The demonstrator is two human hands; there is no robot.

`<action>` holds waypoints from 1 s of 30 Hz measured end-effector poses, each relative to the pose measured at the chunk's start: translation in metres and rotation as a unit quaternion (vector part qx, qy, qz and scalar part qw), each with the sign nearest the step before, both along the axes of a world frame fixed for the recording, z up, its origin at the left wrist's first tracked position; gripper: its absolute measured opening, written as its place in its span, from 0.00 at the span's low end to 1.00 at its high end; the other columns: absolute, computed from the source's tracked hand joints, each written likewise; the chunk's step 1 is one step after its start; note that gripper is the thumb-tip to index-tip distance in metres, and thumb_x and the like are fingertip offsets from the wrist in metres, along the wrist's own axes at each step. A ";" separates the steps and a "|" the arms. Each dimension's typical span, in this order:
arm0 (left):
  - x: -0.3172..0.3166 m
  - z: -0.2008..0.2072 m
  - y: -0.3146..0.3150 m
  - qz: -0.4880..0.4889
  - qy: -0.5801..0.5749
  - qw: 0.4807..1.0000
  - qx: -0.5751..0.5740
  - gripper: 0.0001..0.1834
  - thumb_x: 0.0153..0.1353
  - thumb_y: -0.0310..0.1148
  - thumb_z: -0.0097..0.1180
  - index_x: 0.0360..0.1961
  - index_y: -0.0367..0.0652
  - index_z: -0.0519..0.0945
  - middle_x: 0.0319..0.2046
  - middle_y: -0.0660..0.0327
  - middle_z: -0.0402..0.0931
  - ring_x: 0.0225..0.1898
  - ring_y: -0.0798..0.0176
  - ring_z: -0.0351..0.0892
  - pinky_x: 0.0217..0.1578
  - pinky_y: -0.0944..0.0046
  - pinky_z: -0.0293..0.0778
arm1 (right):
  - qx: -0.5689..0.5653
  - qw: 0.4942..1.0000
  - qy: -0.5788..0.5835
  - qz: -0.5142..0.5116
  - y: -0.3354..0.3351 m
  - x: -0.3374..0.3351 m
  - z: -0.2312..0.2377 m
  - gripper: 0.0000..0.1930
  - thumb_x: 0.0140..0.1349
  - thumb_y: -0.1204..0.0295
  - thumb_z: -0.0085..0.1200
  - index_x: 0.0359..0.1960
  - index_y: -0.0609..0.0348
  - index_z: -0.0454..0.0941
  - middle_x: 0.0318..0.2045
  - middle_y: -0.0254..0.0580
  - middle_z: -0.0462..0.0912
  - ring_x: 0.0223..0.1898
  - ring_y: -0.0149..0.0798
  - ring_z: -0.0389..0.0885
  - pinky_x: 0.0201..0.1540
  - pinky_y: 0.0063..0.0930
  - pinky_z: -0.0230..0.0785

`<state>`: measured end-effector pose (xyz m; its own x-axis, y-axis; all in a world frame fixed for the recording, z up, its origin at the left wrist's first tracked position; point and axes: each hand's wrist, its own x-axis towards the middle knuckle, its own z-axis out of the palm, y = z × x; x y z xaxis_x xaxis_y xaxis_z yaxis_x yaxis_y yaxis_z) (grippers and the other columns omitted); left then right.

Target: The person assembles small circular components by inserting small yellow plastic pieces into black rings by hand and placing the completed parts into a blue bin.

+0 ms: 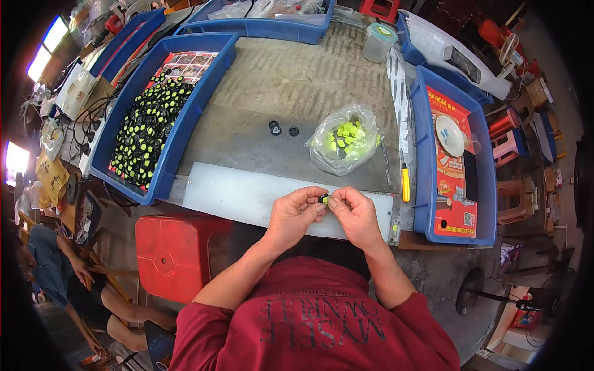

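Above a white board [232, 193] at the table's front edge, my two hands meet at the fingertips. My left hand [293, 214] pinches a small black round piece [323, 198]. Thumb and fingers of my right hand [356, 217] press together against its right side, where a bit of yellow-green shows, probably a small disc; the fingers partly hide it. Just beyond my hands sits an open clear plastic bag [320, 156] with many yellow-green discs [348, 137] inside. Farther left on the table lie a few black round pieces [294, 131].
A blue tray [162, 176] at left holds many black pieces with yellow-green centres. Another blue tray [424, 213] at right holds a plate [450, 136]. A yellow-handled tool [405, 184], lidded container [377, 44] and red stool [176, 256] stand nearby. Another person [55, 266] sits at left.
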<state>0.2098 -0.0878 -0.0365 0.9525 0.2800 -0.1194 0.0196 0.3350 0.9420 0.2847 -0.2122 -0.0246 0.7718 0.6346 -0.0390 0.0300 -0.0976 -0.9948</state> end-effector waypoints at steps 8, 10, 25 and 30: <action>0.000 -0.002 0.000 0.002 -0.016 1.000 -0.001 0.13 0.52 0.20 0.50 0.41 0.31 0.71 0.29 0.61 0.73 0.30 0.72 0.72 0.30 0.74 0.71 | 0.004 1.000 0.009 0.010 0.000 0.000 0.003 0.05 0.56 0.76 0.47 0.27 0.67 0.70 0.20 0.35 0.75 0.24 0.23 0.71 0.26 0.17 0.62; 0.001 -0.002 -0.001 0.002 -0.018 1.000 -0.001 0.12 0.52 0.20 0.50 0.41 0.31 0.71 0.29 0.61 0.73 0.30 0.72 0.72 0.30 0.74 0.71 | 0.005 1.000 0.008 0.009 0.000 0.000 0.002 0.06 0.56 0.76 0.46 0.27 0.67 0.70 0.20 0.36 0.75 0.24 0.23 0.71 0.26 0.17 0.63; 0.000 -0.002 -0.002 0.003 -0.017 1.000 0.012 0.12 0.53 0.20 0.50 0.40 0.31 0.71 0.28 0.61 0.73 0.29 0.72 0.71 0.30 0.74 0.69 | -0.012 1.000 0.009 0.009 0.002 0.001 0.003 0.06 0.56 0.75 0.47 0.26 0.67 0.70 0.19 0.36 0.75 0.23 0.22 0.70 0.24 0.17 0.62; 0.000 -0.002 -0.002 0.010 -0.019 0.999 0.027 0.11 0.53 0.20 0.50 0.40 0.31 0.71 0.28 0.61 0.73 0.28 0.72 0.71 0.30 0.74 0.69 | -0.032 0.999 -0.010 0.010 0.002 0.001 0.005 0.06 0.56 0.75 0.47 0.26 0.67 0.70 0.19 0.36 0.76 0.23 0.23 0.71 0.24 0.17 0.62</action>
